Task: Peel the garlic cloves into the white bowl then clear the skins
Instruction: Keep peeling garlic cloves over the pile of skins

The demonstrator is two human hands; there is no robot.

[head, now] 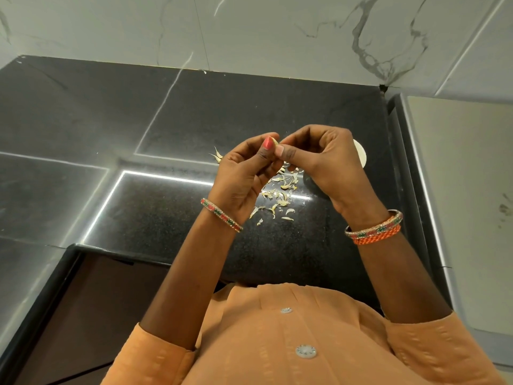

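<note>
Both hands are raised together above the black counter. My left hand (245,168) pinches a small pale garlic clove (275,140) between thumb and forefinger. My right hand (322,159) meets it at the fingertips and grips the same clove from the other side. Most of the clove is hidden by the fingers. Loose papery garlic skins (280,194) lie scattered on the counter beneath the hands. Behind my right hand, only a curved edge of the white bowl (361,157) shows.
The black granite counter (155,218) reflects bright light strips. A marble-patterned wall (277,31) stands at the back. To the right, a raised dark ledge (416,190) borders a pale surface. The counter's front edge drops off at the lower left.
</note>
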